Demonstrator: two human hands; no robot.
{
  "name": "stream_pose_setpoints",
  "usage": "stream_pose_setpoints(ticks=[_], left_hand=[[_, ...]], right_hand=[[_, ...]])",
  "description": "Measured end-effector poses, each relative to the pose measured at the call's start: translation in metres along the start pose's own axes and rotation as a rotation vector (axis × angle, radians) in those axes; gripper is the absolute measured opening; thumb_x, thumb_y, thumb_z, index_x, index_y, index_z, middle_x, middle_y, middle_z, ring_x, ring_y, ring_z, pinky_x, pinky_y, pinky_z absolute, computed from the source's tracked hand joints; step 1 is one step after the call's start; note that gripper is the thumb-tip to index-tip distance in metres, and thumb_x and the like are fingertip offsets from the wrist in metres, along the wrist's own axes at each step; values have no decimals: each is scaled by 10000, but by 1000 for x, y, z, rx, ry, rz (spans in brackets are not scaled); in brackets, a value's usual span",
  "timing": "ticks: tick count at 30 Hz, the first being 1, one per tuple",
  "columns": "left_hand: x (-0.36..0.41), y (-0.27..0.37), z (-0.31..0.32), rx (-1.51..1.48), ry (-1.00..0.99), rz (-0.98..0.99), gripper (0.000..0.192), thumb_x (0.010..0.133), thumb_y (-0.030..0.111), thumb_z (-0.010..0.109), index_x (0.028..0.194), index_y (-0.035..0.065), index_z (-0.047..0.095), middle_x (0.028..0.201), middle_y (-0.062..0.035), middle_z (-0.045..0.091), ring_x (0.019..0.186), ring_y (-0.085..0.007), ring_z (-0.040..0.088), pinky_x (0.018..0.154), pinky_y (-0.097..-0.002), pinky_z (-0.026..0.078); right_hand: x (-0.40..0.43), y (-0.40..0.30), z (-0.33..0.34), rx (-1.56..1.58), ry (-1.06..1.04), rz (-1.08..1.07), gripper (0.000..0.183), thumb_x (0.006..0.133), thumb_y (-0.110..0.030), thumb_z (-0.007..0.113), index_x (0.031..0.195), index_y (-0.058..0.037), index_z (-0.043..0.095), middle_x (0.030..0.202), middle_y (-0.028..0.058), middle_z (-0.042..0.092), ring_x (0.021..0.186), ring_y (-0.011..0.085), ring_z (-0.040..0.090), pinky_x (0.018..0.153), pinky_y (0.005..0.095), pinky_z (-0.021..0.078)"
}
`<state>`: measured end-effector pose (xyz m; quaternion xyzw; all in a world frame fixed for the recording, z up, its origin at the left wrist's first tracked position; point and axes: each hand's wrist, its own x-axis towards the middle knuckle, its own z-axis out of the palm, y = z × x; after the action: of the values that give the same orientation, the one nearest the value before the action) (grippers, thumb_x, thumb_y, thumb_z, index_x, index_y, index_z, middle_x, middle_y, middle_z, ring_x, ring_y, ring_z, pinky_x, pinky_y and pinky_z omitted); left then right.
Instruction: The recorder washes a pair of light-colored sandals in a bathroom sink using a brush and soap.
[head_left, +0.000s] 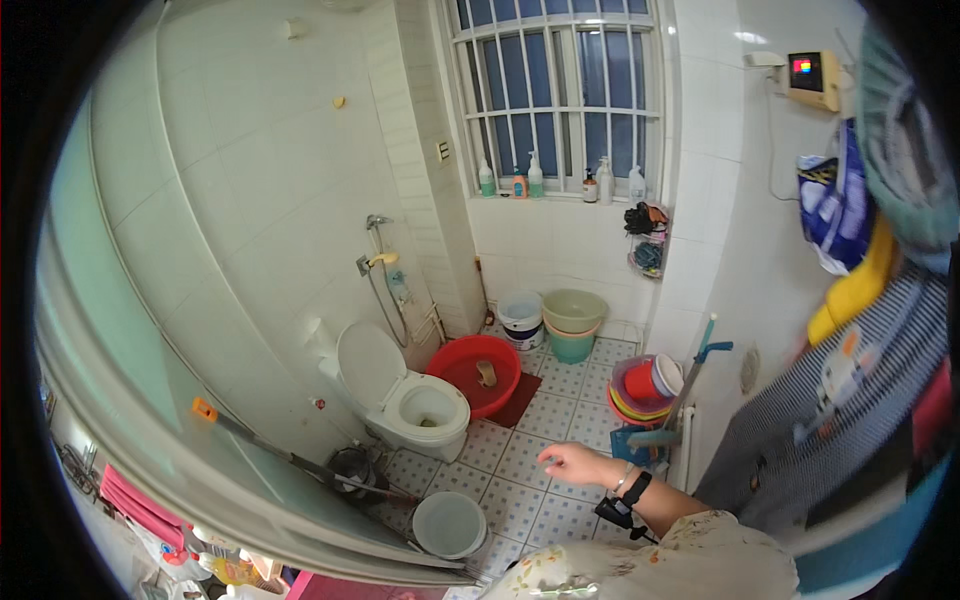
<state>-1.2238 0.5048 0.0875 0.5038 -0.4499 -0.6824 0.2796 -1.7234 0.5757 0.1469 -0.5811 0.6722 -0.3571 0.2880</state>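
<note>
My right hand (576, 463) reaches in from the lower right above the tiled floor (525, 480). It holds nothing, and its fingers are loosely bent and a little apart. A bracelet and a black wristband (637, 487) circle the wrist. Below the wrist is a small black device (615, 514), partly hidden by the arm. Nearest to the hand, on its right, are a blue dustpan (628, 444) and a broom (660, 437) against the wall. My left hand is out of view. Left of my right hand stands a white toilet (431, 409) with its lid up.
A red basin (442, 367) holds a tan object (487, 373). Behind stand a white bucket (520, 307) and stacked basins (574, 309). More basins (622, 390) sit at right. A pale bucket (450, 525) and a long-handled mop (255, 435) are near the sliding door (187, 480).
</note>
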Motion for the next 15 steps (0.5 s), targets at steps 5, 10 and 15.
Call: stream_pose_setpoints(ticks=[5, 10, 15], left_hand=[[74, 75, 99, 189, 107, -35, 362, 935, 291, 617, 1175, 20, 615, 1091, -101, 671, 1023, -209, 622, 863, -375, 456], [166, 122, 155, 297, 90, -40, 422, 940, 315, 616, 1248, 28, 588, 1198, -83, 650, 1110, -202, 611, 925, -384, 438], [319, 106, 174, 148, 40, -129, 434, 932, 264, 644, 1279, 16, 566, 1157, -110, 654, 1052, -229, 628, 852, -358, 501]], right_hand=[[40, 70, -88, -4, 191, 29, 262, 878, -139, 647, 1114, -27, 623, 1003, 151, 652, 839, 234, 662, 754, 358, 527], [103, 133, -147, 37, 239, 67, 279, 876, -138, 660, 1129, -25, 625, 1009, 130, 654, 858, 220, 663, 765, 344, 528], [193, 191, -188, 41, 295, 66, 320, 890, -119, 639, 1189, -15, 594, 1125, 151, 650, 870, 234, 682, 777, 365, 537]])
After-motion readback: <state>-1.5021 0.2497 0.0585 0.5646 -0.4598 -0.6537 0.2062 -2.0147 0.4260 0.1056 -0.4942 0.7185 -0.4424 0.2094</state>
